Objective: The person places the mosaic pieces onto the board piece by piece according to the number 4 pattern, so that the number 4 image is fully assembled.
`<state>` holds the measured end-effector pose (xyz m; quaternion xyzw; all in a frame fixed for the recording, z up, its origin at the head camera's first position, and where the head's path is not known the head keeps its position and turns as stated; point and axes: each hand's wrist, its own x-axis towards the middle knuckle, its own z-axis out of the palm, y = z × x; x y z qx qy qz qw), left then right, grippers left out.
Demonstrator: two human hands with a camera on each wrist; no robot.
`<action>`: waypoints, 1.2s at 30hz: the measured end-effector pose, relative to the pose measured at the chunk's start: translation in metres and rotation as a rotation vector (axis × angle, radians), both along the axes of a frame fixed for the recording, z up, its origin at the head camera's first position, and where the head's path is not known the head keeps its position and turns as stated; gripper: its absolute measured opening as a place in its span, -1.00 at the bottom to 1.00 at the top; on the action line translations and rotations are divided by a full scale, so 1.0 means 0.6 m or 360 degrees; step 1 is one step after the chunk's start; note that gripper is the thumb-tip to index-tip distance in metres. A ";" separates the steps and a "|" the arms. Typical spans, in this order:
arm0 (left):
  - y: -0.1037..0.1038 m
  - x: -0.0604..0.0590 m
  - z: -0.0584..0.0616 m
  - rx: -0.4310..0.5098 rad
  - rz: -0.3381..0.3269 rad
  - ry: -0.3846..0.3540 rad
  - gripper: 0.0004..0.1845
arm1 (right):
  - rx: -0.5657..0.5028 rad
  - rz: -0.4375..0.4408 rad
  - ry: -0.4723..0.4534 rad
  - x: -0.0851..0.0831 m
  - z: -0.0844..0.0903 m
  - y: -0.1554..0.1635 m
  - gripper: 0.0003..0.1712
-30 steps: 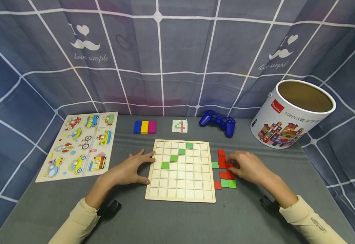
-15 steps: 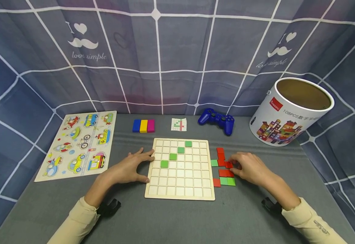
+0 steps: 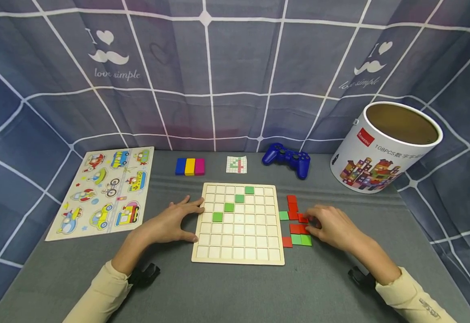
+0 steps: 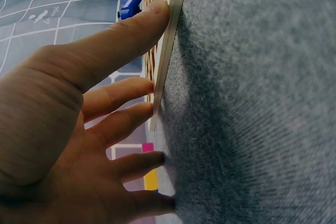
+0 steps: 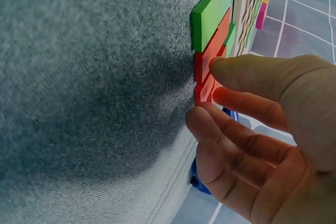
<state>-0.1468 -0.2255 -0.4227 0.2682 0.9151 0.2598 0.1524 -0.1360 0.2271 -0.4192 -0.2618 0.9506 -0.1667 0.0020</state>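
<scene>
right hand (image 3: 331, 224) is still hovering at the board's (image 3: 239, 258) 3 o'clock, barely shifting, fingers now pinching a red tile (image 3: 302, 219) | left hand (image 3: 174, 222) is staying spread flat, bracing the 9 o'clock edge | pick-up is just starting

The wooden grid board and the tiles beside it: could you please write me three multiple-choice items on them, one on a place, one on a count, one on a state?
1. Where do the loose red tiles lie?
A. Right of the wooden grid board
B. Inside the white tub
C. On the vehicle puzzle

2. How many green tiles sit in the board?
A. Two
B. Four
C. Seven

3. What is the left hand doing?
A. Lifting the blue gamepad
B. Resting against the board's left edge
C. Holding a green tile

Key: 1 A, the red tiles lie on the grey cloth by the right hand; 2 B, four run in a diagonal; 3 B, its fingers touch the board's edge.
</scene>
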 end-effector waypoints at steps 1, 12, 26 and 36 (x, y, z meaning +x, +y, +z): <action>0.000 0.000 0.000 0.0000 0.0001 0.0000 -0.17 | 0.0002 -0.0005 0.0008 0.001 0.000 -0.001 -0.79; 0.001 -0.002 0.000 -0.0007 -0.0005 -0.0004 -0.16 | -0.0011 0.0024 0.0009 0.009 0.003 -0.018 -0.76; 0.003 -0.002 -0.008 0.0000 0.0005 0.0001 -0.17 | -0.0069 0.0132 0.0090 -0.031 -0.013 -0.076 -0.70; 0.001 -0.003 -0.002 -0.0005 -0.0007 0.0007 -0.17 | -0.0083 0.0163 0.0109 -0.046 -0.020 -0.086 -0.70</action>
